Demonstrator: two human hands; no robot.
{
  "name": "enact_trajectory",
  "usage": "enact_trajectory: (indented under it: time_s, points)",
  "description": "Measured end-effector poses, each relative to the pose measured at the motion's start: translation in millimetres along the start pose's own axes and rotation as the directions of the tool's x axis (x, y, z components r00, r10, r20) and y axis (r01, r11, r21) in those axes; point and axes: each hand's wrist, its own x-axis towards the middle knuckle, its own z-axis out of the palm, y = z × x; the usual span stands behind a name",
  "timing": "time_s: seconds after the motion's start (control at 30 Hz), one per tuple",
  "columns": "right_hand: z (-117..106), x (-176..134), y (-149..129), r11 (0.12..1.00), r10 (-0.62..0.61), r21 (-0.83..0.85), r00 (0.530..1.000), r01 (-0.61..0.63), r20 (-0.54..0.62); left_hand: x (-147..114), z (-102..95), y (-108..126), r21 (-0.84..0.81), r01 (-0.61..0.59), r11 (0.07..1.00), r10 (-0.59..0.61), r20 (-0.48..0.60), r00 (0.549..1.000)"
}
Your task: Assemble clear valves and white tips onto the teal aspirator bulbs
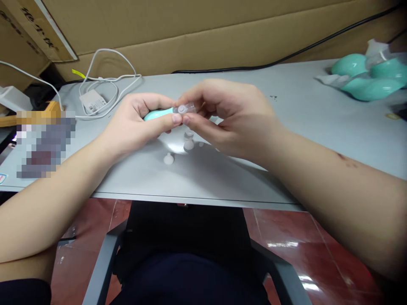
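Observation:
My left hand (140, 120) is closed around a turquoise, smooth-bodied device (159, 113), its thumb lying along the near side. From the right end of this body sticks a clear plastic tip (182, 109) with a round, pale ring-like part in it. The fingertips of my right hand (227, 112) pinch this tip from both sides, close to the left thumb. What lies deeper under the right fingers is hidden. Below the hands on the table are small white rounded pieces, one of them a disc with a nub (168, 159) and another a white piece (188, 144) under the fingers.
Several turquoise bulbs (365, 80) with clear or whitish plastic ends lie at the back right of the grey table (222, 182). A coiled white cable (117, 63) with a white adapter (93, 101) rests at the back left. Nearby are an orange object (47, 113) and a blurred-out patch.

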Motion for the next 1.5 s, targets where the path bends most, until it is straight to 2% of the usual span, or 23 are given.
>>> enact_trajectory:
  time_s: [0.13,0.2,0.3,0.4,0.47,0.57,0.7,0.77,0.83,0.93,1.03,1.13,1.2,1.27,1.4,1.5]
  points:
    - [0.8,-4.4,-9.4,0.994,0.074,-0.07,0.989,-0.083,-0.127,6.4,-3.7,-5.2,0.059,-0.039,0.998,0.043,-0.07,0.997]
    - [-0.7,-6.5,-9.2,0.988,0.043,-0.145,0.994,-0.057,-0.101,9.2,-6.7,-7.3,0.113,-0.016,0.994,0.029,-0.117,0.993]
    - [-1.9,-7.9,-7.1,0.957,-0.078,-0.267,0.988,0.111,0.132,11.9,-11.4,-8.3,0.195,0.035,0.98,-0.007,-0.141,0.99]
    - [2.5,-8.1,-7.1,0.9,-0.2,-0.298,0.909,0.318,0.366,12.2,-14.7,-7.9,0.281,0.079,0.956,-0.045,-0.125,0.991]
    - [7.7,-7.5,-9.0,0.86,-0.216,-0.323,0.856,0.394,0.471,11.5,-15.8,-7.5,0.342,0.076,0.936,-0.042,-0.106,0.994]
    - [13.9,-5.0,-13.6,0.831,-0.14,-0.375,0.807,0.41,0.573,10.5,-16.2,-5.9,0.409,0.064,0.91,-0.037,-0.074,0.997]
    - [15.0,-2.5,-17.8,0.824,-0.068,-0.417,0.798,0.383,0.599,10.5,-14.1,-1.1,0.452,0.084,0.888,-0.061,-0.066,0.996]
    - [12.0,-3.4,-16.7,0.83,-0.098,-0.398,0.804,0.391,0.586,10.6,-12.5,1.6,0.464,0.095,0.881,-0.065,-0.08,0.995]
    - [6.1,-5.0,-13.6,0.862,-0.183,-0.32,0.83,0.393,0.527,10.3,-11.2,3.9,0.48,0.1,0.872,-0.068,-0.085,0.994]
    - [-7.5,-6.2,-8.4,0.935,-0.27,-0.137,0.907,0.327,0.325,9.4,-10.6,6.0,0.508,0.088,0.857,-0.065,-0.062,0.996]
    - [-21.5,-3.9,-3.5,0.977,-0.208,-0.028,0.974,0.211,0.086,8.1,-10.6,7.8,0.515,0.071,0.854,-0.067,-0.027,0.997]
    - [-28.5,0.1,3.1,0.994,-0.091,0.049,0.99,0.097,-0.109,6.3,-9.8,10.8,0.518,0.064,0.853,-0.073,-0.003,0.997]
    - [-28.2,2.0,7.7,0.995,-0.023,0.098,0.99,0.037,-0.138,4.7,-8.6,13.1,0.521,0.049,0.852,-0.066,0.013,0.998]
    - [-25.6,2.7,10.4,0.992,0.026,0.127,0.994,-0.012,-0.107,3.1,-7.2,14.6,0.516,0.029,0.856,-0.055,0.034,0.998]
    - [-20.6,2.5,7.6,0.989,0.068,0.132,0.997,-0.064,-0.023,1.1,-5.6,12.3,0.507,-0.022,0.862,0.002,0.041,0.999]
    - [-20.9,3.2,2.9,0.991,0.078,0.113,0.997,-0.077,-0.005,1.3,-6.2,8.6,0.52,-0.038,0.853,0.021,0.037,0.999]
